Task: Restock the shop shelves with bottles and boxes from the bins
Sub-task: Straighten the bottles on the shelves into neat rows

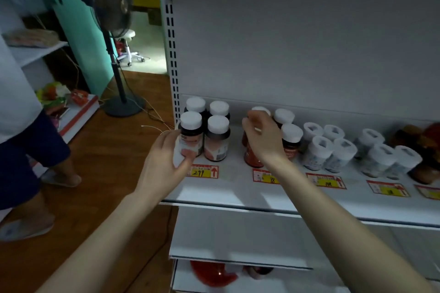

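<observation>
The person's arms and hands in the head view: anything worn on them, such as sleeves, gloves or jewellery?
Nothing worn shows. The left hand and right hand are ungloved, and the left forearm and right forearm are bare down to the picture's bottom edge, with no sleeve or cuff in view. No watch, bracelet, ring or marking is visible on the sides facing the camera.

Dim room: wooden floor [114, 150], teal wall [78, 38], standing fan [112, 5].
</observation>
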A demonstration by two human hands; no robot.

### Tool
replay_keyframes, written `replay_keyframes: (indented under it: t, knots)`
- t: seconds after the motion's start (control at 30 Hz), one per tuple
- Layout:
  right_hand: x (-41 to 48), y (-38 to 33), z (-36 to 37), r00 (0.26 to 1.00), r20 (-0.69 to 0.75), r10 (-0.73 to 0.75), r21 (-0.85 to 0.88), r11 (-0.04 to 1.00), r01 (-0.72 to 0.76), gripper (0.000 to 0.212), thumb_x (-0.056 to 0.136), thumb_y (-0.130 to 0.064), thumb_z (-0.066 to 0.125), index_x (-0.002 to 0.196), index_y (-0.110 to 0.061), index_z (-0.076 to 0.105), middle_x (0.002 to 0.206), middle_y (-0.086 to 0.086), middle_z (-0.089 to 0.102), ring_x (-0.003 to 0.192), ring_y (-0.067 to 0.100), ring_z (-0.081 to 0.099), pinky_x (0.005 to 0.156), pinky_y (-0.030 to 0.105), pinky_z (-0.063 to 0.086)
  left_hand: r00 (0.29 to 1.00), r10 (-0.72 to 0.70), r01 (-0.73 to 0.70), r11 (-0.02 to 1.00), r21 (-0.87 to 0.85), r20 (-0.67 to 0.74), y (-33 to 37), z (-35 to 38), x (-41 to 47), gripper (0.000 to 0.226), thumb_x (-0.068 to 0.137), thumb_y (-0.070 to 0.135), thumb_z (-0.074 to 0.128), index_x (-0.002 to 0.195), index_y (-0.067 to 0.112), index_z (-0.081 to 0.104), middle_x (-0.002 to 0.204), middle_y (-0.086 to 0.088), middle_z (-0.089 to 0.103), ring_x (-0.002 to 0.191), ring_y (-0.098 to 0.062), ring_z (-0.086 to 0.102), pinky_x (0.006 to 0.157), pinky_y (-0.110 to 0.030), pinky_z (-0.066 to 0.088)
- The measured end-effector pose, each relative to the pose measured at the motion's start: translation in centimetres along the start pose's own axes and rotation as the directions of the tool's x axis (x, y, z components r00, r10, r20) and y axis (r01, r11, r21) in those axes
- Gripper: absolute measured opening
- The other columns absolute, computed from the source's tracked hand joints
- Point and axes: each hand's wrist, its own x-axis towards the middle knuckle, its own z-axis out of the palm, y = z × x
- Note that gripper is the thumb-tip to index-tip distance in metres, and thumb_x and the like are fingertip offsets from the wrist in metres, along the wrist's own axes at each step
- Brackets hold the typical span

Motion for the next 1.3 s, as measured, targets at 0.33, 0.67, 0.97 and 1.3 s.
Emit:
replay_keyframes:
  t: [0.33, 0.67, 0.97, 1.3]
  knots:
    - [3.6, 0.3, 5.7, 0.981, 0.092, 0.170, 0.260, 0.947, -0.188, 0.027, 0.097, -0.042, 0.036, 0.116, -0.023, 0.042, 0.116, -0.004, 0.042, 0.111, 0.009, 0.039, 0.102, 0.029, 0.029, 0.879, -0.356, 0.476, 0.655, -0.586, 0.317, -4.8, 3.0, 5.5, 0.062, 0.091, 0.048, 0.049, 0.144, 0.028, 0.024, 0.133, 0.023, 0.034, 0.122, 0.006, 0.033, 0.102, -0.020, 0.028]
    - [6.2, 0.8, 7.3, 0.925, 0.179, 0.336, 0.327, 0.866, -0.378, 0.055, 0.097, -0.045, 0.034, 0.146, -0.023, 0.024, 0.151, -0.009, 0.025, 0.136, 0.008, 0.026, 0.101, 0.022, 0.020, 0.813, -0.362, 0.577, 0.400, -0.712, 0.456, -5.1, 5.5, 10.1, 0.049, 0.095, 0.055, 0.016, 0.132, 0.036, 0.041, 0.137, 0.010, 0.047, 0.126, -0.011, 0.043, 0.109, -0.036, 0.031]
    - [6.6, 1.5, 8.4, 0.913, 0.162, 0.375, 0.328, 0.852, -0.408, 0.043, 0.095, -0.049, 0.032, 0.131, -0.028, 0.042, 0.137, -0.004, 0.045, 0.125, 0.016, 0.043, 0.110, 0.044, 0.032, 0.819, -0.318, 0.573, 0.405, -0.713, 0.477, -5.2, 6.1, 10.2, 0.029, 0.097, 0.050, 0.018, 0.102, 0.048, 0.046, 0.104, 0.022, 0.056, 0.098, 0.003, 0.054, 0.081, -0.021, 0.043]
    - [6.7, 1.2, 7.1, 0.933, 0.155, 0.324, 0.208, 0.913, -0.351, 0.041, 0.092, -0.056, 0.030, 0.116, -0.030, 0.051, 0.120, -0.009, 0.052, 0.115, 0.012, 0.045, 0.103, 0.034, 0.033, 0.832, -0.386, 0.551, 0.489, -0.676, 0.399, -5.8, 5.4, 9.5, 0.069, 0.087, 0.069, 0.027, 0.140, 0.026, 0.035, 0.143, 0.003, 0.042, 0.131, -0.013, 0.038, 0.109, -0.036, 0.030]
